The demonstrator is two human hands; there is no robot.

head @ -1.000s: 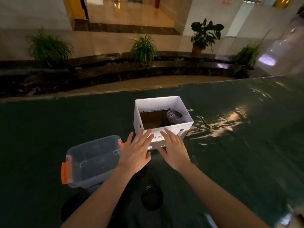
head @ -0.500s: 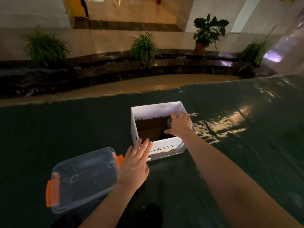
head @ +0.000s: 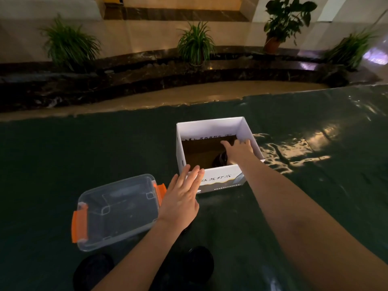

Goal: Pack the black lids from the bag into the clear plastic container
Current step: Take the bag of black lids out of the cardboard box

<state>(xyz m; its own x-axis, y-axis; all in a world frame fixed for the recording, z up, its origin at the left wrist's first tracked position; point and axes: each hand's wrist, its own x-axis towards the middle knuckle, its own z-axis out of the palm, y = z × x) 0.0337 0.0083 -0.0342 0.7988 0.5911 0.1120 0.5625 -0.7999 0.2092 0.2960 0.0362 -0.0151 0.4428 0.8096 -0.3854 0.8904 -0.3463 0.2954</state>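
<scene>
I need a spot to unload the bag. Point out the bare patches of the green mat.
Free: the green mat left of the white box and beyond the clear container; also the stretch right of the box. Crowded: the gap between container and box, filled by the left hand. The right hand reaches into the box.

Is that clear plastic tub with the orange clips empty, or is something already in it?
Empty, as far as it shows: through the clear plastic container only the dark floor covering appears, no black lids.
</scene>
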